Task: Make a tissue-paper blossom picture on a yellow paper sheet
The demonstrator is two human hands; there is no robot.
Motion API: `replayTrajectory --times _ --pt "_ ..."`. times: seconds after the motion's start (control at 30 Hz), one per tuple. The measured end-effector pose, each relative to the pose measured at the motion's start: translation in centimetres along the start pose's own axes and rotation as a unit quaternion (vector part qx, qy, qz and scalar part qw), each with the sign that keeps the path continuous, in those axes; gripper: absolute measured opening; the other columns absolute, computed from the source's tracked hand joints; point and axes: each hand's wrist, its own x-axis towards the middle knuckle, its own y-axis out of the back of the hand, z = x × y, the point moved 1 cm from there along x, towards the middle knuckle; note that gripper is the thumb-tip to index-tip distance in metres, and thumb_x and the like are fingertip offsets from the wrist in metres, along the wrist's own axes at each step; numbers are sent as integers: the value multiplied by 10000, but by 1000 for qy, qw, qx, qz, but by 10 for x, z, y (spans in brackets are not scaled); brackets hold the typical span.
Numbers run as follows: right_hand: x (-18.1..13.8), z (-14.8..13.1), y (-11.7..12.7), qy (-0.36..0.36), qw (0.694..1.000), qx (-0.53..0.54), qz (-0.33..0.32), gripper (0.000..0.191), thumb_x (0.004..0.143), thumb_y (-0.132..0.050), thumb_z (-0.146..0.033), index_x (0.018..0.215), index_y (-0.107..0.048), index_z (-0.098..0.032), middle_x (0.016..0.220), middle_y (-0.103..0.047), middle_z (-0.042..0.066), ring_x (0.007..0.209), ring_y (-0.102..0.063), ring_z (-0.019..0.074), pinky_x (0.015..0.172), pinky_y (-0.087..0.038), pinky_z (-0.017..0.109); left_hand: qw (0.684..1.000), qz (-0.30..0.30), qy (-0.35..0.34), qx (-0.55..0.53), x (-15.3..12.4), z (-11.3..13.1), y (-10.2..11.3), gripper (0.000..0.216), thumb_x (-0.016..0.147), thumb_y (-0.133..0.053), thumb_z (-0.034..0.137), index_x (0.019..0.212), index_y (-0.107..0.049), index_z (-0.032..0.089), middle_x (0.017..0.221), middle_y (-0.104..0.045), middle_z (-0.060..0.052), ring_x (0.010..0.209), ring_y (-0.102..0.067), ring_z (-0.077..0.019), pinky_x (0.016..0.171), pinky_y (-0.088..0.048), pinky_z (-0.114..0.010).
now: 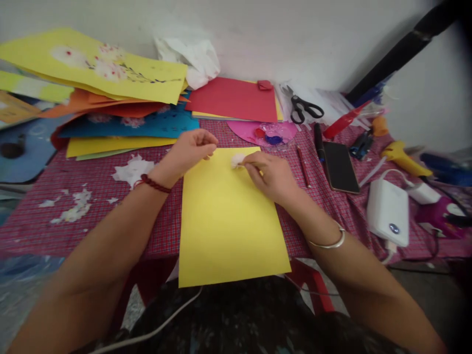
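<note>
A yellow sheet of paper (228, 221) lies in front of me on the red checked tablecloth (110, 206), its near edge hanging over the table's front. My right hand (271, 174) rests on the sheet's far end, fingers pinched on a small white crumpled wad (237, 160). My left hand (191, 150) hovers at the sheet's far left corner, fingers curled together; whether it holds anything is too small to see. A red bead bracelet circles the left wrist, a metal bangle the right.
Stacked coloured paper sheets (110, 93) fill the back left. A red sheet (236, 98), scissors (304, 108), a pink plate with paint (265, 132), a pencil (303, 166), a phone (339, 166), a white power bank (389, 211) and a yellow glue gun (403, 157) lie to the right. White scraps (132, 169) dot the cloth.
</note>
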Motion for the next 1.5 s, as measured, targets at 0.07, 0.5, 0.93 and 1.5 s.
replayTrajectory --times 0.07,0.5,0.93,1.5 --pt "0 2 6 -55 991 93 80 193 983 -537 -380 923 -642 -229 778 -693 42 655 -624 186 624 -472 323 999 49 -20 4 -8 9 31 43 772 -653 144 795 -641 178 688 -617 11 617 -554 -102 624 -457 -250" --pt "8 24 7 -223 899 316 205 222 860 -691 -425 779 -668 -219 573 -631 -3 462 -549 125 460 -462 274 845 23 -67 530 -59 -11 88 188 765 -693 391 768 -682 203 963 -684 -110 1054 -596 -343 970 -423 -499" --pt "18 41 20 -263 883 343 183 229 952 -615 -307 750 -601 -201 513 -578 -45 395 -501 82 406 -406 201 986 -70 -63 136 -28 56 26 111 788 -730 293 745 -698 196 681 -648 -19 617 -528 -138 572 -383 -290" --pt "19 47 2 -338 852 384 107 253 981 -587 -352 792 -541 -190 529 -586 -60 362 -463 54 372 -366 156 994 -86 24 -62 2 2 -22 107 645 -780 265 666 -682 226 632 -598 10 564 -518 -105 580 -450 -245"
